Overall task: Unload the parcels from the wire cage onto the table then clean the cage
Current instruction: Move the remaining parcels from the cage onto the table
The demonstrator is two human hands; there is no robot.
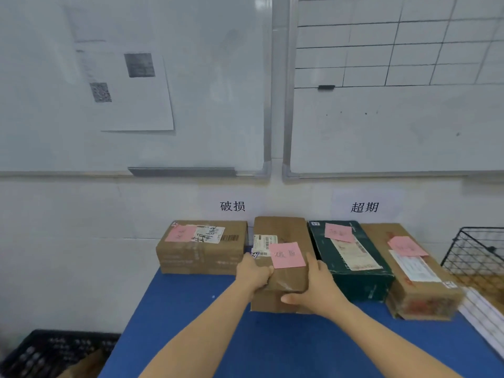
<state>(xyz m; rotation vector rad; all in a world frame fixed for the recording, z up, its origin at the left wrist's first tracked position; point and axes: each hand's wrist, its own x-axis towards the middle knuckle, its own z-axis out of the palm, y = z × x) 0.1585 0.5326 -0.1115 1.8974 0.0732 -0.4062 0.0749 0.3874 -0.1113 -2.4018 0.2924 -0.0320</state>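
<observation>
On the blue table (pixel 191 323), back row: the middle parcel (pixel 283 230) lies lengthwise with its far end at the wall. It is wedged between the left parcel (pixel 201 252) and the green box (pixel 362 282).
Your hands: apart, both clamped on its near end. Your left hand (pixel 253 274) curls over the near-left corner. Your right hand (pixel 317 285) hugs the near-right edge, thumb across the front face.
Contact: I can't tell whether the near end is fully down.
Handling: stiff cardboard, creased and taped, and probably light enough for two hands. The tape may be slick, so grip bare card at the corners or under the bottom edge.
Pink note (pixel 287 255): on the lid and looks loosely stuck, so keep your fingers off it.
Neighbours: tight on both sides, so work from the near end.
Wire cage (pixel 480 252): at the table's right edge, beyond the far-right parcel (pixel 417 290), mostly out of frame.
</observation>
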